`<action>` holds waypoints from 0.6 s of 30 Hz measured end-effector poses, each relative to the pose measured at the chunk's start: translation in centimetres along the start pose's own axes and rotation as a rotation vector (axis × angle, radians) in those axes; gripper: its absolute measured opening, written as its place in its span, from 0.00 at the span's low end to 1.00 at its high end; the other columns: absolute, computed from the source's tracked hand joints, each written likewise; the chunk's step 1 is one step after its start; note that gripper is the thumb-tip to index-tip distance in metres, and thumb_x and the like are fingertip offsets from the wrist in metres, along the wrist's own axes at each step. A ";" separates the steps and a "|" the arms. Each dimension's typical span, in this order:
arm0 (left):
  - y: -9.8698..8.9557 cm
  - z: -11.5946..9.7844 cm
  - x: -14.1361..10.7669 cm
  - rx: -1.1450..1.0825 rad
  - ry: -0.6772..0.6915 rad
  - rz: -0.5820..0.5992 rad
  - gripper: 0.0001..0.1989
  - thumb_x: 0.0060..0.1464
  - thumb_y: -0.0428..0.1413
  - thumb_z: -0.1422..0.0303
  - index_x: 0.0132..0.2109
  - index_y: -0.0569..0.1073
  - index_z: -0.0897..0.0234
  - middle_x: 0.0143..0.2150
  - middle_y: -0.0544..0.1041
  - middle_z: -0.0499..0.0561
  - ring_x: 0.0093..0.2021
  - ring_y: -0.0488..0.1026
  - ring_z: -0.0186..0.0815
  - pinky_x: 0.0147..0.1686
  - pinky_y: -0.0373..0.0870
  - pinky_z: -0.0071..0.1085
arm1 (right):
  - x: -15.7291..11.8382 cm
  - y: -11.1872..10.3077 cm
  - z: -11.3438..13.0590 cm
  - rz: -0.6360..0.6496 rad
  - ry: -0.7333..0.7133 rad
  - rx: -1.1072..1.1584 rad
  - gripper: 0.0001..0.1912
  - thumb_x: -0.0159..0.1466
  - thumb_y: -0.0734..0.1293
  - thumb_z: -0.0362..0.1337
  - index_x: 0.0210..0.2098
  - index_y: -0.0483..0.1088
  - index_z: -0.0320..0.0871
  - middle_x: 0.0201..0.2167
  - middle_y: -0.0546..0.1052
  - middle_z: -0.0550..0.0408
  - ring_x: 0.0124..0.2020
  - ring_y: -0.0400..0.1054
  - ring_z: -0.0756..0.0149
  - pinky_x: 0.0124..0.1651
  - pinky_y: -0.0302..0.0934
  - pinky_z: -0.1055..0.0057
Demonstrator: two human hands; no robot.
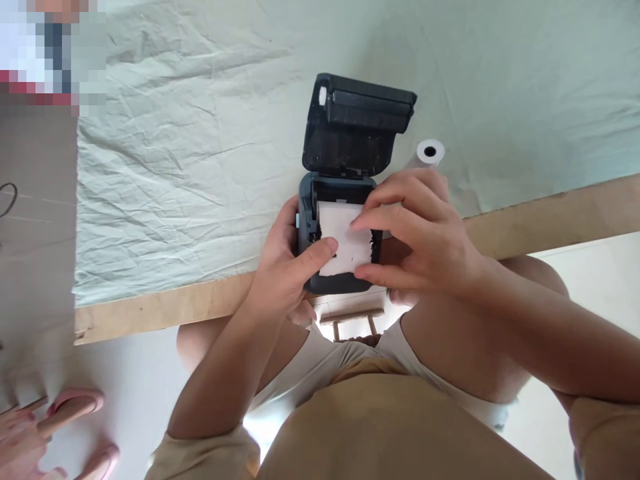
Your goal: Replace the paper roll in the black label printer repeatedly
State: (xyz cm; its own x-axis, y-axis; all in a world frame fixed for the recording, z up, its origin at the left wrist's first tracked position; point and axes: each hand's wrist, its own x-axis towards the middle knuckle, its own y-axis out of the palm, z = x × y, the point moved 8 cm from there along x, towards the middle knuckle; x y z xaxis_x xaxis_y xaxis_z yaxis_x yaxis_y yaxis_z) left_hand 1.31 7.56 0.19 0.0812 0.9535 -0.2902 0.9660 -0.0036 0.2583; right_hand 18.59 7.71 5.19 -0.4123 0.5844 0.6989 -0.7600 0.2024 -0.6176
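A small dark printer [340,283] is held at the table's front edge, its black lid [357,123] swung up and open. White paper [345,227] with ragged side edges lies in its compartment. My left hand [285,267] grips the printer's left side, the thumb resting on the paper. My right hand [425,230] is over the right side, its fingers bent and apart, fingertips touching or just above the paper's right part. Behind my right hand stands a white paper roll [430,152] with a dark core, partly hidden by the hand.
A pale green cloth [200,133] with wrinkles covers the table, whose wooden edge [165,307] runs in front of me. My legs are below it, with a wooden stool part [353,317] between them. Another person's feet in pink slippers [75,400] show at lower left.
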 end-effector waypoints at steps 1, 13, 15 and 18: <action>0.0 0.0 0.0 -0.003 -0.003 0.003 0.28 0.50 0.79 0.57 0.52 0.76 0.57 0.40 0.83 0.49 0.33 0.80 0.39 0.31 0.80 0.35 | -0.2 0.1 0.1 -0.015 -0.021 -0.009 0.18 0.78 0.68 0.59 0.52 0.76 0.52 0.48 0.82 0.54 0.50 0.77 0.53 0.50 0.67 0.52; -0.2 0.4 0.2 -0.060 0.053 -0.031 0.22 0.58 0.74 0.50 0.49 0.79 0.58 0.38 0.81 0.49 0.37 0.81 0.41 0.33 0.77 0.33 | -0.2 -0.9 0.2 -0.021 -0.083 0.017 0.03 0.75 0.73 0.40 0.44 0.77 0.58 0.35 0.86 0.65 0.51 0.83 0.56 0.52 0.68 0.53; -0.3 0.6 0.3 -0.078 0.049 -0.032 0.23 0.58 0.73 0.49 0.49 0.79 0.58 0.38 0.81 0.49 0.36 0.81 0.41 0.30 0.76 0.32 | 0.0 -1.7 1.1 -0.172 -0.147 0.011 0.04 0.76 0.72 0.40 0.42 0.75 0.54 0.34 0.85 0.65 0.46 0.83 0.59 0.46 0.67 0.55; -0.2 0.5 0.2 -0.071 0.044 0.001 0.23 0.56 0.75 0.50 0.49 0.79 0.58 0.38 0.81 0.49 0.38 0.80 0.41 0.34 0.80 0.34 | 0.1 -1.4 2.3 -0.195 -0.247 -0.019 0.08 0.77 0.70 0.43 0.40 0.75 0.53 0.36 0.86 0.65 0.42 0.82 0.63 0.41 0.65 0.56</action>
State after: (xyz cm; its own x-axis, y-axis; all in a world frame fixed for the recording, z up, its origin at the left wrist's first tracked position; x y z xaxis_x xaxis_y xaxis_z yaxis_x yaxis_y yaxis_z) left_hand 1.26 7.60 -0.42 0.0701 0.9660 -0.2490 0.9461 0.0148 0.3237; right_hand 18.44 5.65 6.96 -0.3708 0.3251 0.8700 -0.8281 0.3083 -0.4681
